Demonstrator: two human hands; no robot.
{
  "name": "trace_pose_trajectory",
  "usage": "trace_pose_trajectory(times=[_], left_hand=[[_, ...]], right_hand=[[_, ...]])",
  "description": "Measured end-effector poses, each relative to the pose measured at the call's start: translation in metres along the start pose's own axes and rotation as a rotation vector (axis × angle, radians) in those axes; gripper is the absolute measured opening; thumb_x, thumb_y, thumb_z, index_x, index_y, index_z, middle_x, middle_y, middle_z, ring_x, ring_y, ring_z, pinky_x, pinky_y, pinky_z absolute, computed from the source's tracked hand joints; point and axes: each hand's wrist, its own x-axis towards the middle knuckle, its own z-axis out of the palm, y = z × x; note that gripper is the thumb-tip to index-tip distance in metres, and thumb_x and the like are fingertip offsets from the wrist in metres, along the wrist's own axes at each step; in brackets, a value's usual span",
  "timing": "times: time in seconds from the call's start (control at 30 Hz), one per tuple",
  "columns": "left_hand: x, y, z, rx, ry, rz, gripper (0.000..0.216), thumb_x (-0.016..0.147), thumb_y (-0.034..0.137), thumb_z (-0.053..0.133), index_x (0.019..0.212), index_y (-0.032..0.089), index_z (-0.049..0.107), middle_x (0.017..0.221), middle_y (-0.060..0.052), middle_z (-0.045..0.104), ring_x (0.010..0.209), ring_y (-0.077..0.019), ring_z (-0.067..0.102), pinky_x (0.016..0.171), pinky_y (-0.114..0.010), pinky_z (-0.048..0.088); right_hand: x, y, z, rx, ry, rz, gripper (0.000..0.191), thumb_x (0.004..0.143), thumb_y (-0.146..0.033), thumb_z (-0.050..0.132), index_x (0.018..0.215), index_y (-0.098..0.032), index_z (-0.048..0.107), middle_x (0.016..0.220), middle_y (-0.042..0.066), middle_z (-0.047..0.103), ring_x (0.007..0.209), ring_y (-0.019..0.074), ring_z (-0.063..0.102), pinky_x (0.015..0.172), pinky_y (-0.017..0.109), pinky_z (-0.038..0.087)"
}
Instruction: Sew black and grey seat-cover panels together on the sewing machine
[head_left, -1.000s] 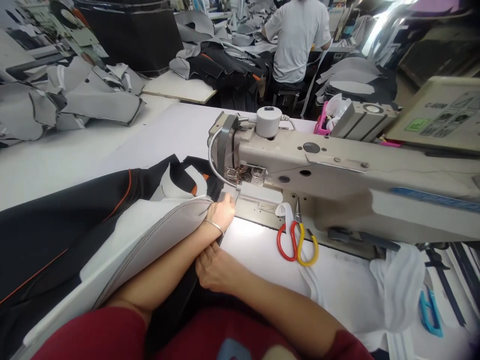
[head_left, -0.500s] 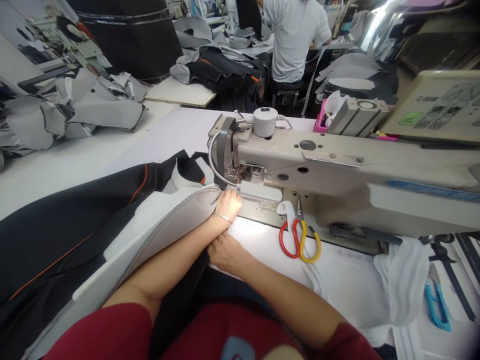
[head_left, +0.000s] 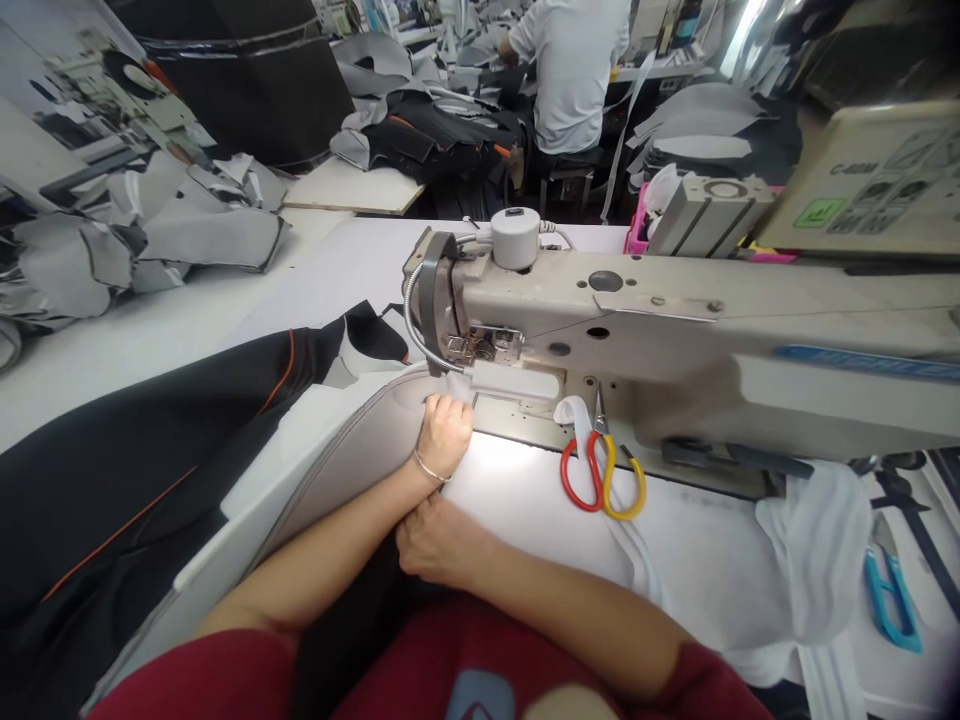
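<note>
Grey cut panels (head_left: pixel 150 235) are lying heaped beyond the white worktop (head_left: pixel 315 275), and a black cover with orange piping (head_left: pixel 127 470) is sprawling across it. Its curved grey panel (head_left: pixel 352 460) is reaching the front of the beige sewing machine (head_left: pixel 600 310). The left hand (head_left: pixel 444 435) is pressing flat on that smooth panel, while the right hand (head_left: pixel 435 540) is curling against dark cloth, though I cannot tell whether it is pinching. A co-worker in a white T-shirt (head_left: pixel 566 70) is sitting beyond the machine. Red-and-yellow scissors (head_left: pixel 600 480) are lying on the worktop, with crumpled white cloth (head_left: pixel 817 560) and blue snips (head_left: pixel 889 605) to the right.
</note>
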Motion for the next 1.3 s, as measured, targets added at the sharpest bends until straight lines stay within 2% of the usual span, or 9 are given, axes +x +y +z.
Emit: trace_pose_trajectory(times=[0.27, 0.5, 0.57, 0.63, 0.7, 0.77, 0.9, 1.07, 1.3], left_hand=[[0.013, -0.007, 0.018, 0.004, 0.085, 0.064, 0.022, 0.08, 0.013, 0.038, 0.075, 0.012, 0.058, 0.069, -0.009, 0.053, 0.072, -0.0213, 0.043, 0.073, -0.037, 0.032], [-0.001, -0.014, 0.015, 0.024, 0.178, 0.188, 0.021, 0.078, 0.012, 0.037, 0.072, 0.013, 0.057, 0.063, -0.009, 0.05, 0.067, -0.0217, 0.043, 0.068, -0.036, 0.032], [-0.002, -0.016, 0.018, 0.064, 0.215, 0.22, 0.021, 0.077, 0.011, 0.036, 0.072, 0.014, 0.056, 0.06, -0.007, 0.049, 0.067, -0.022, 0.044, 0.069, -0.036, 0.033], [-0.002, -0.018, 0.021, 0.096, 0.235, 0.241, 0.021, 0.076, 0.012, 0.034, 0.07, 0.017, 0.054, 0.059, -0.006, 0.048, 0.068, -0.0225, 0.044, 0.07, -0.036, 0.034], [-0.003, -0.018, 0.022, 0.114, 0.244, 0.249, 0.023, 0.076, 0.012, 0.03, 0.067, 0.02, 0.05, 0.059, -0.004, 0.047, 0.07, -0.0231, 0.044, 0.071, -0.036, 0.035], [-0.006, -0.017, 0.021, 0.118, 0.249, 0.24, 0.025, 0.075, 0.012, 0.027, 0.063, 0.021, 0.046, 0.058, -0.003, 0.045, 0.071, -0.0236, 0.043, 0.072, -0.036, 0.036], [-0.008, -0.013, 0.018, 0.079, 0.259, 0.224, 0.023, 0.074, 0.012, 0.024, 0.059, 0.022, 0.038, 0.056, -0.003, 0.041, 0.069, -0.0241, 0.041, 0.072, -0.036, 0.035], [-0.007, -0.014, 0.019, 0.013, 0.312, 0.216, 0.019, 0.073, 0.012, 0.027, 0.06, 0.022, 0.037, 0.055, -0.003, 0.038, 0.067, -0.0238, 0.041, 0.073, -0.037, 0.034], [-0.005, -0.015, 0.023, 0.046, 0.314, 0.245, 0.02, 0.072, 0.012, 0.03, 0.061, 0.019, 0.045, 0.055, -0.004, 0.042, 0.066, -0.0231, 0.042, 0.07, -0.036, 0.034]], right_hand=[[-0.003, 0.014, 0.001, -0.033, 0.005, 0.059, 0.025, 0.076, -0.014, 0.042, 0.094, -0.003, 0.056, 0.085, 0.016, 0.06, 0.085, 0.0255, 0.051, 0.072, 0.043, 0.036], [-0.017, 0.005, -0.012, 0.041, 0.012, 0.063, 0.022, 0.084, -0.023, 0.038, 0.089, -0.012, 0.056, 0.093, 0.007, 0.059, 0.089, 0.0168, 0.05, 0.075, 0.031, 0.037], [-0.044, 0.009, -0.032, 0.078, 0.014, 0.222, 0.027, 0.086, -0.033, 0.034, 0.083, -0.019, 0.056, 0.086, 0.001, 0.059, 0.08, 0.0121, 0.051, 0.064, 0.024, 0.038], [-0.09, 0.015, -0.062, 0.025, 0.09, 0.545, 0.029, 0.086, -0.039, 0.033, 0.078, -0.022, 0.056, 0.077, -0.001, 0.059, 0.073, 0.0104, 0.05, 0.056, 0.02, 0.036], [-0.153, 0.021, -0.096, -0.118, 0.168, 0.926, 0.03, 0.087, -0.033, 0.031, 0.076, -0.02, 0.057, 0.071, 0.002, 0.058, 0.068, 0.0113, 0.05, 0.055, 0.021, 0.034], [-0.225, 0.027, -0.128, -0.214, 0.211, 1.162, 0.034, 0.088, -0.021, 0.024, 0.08, -0.016, 0.057, 0.073, 0.005, 0.058, 0.068, 0.0123, 0.05, 0.057, 0.022, 0.033], [-0.351, 0.04, -0.17, -0.401, 0.163, 2.053, 0.025, 0.083, -0.021, 0.034, 0.09, -0.017, 0.057, 0.092, 0.006, 0.059, 0.082, 0.0143, 0.051, 0.067, 0.021, 0.035], [-0.42, 0.045, -0.181, -0.355, 0.077, 2.271, 0.023, 0.079, -0.017, 0.04, 0.089, -0.013, 0.06, 0.092, 0.011, 0.059, 0.084, 0.0172, 0.053, 0.068, 0.024, 0.037], [-0.427, 0.069, -0.164, -0.292, 0.01, 2.288, 0.033, 0.073, -0.028, 0.053, 0.101, -0.01, 0.056, 0.107, 0.015, 0.052, 0.1, 0.0224, 0.047, 0.078, 0.028, 0.038]])
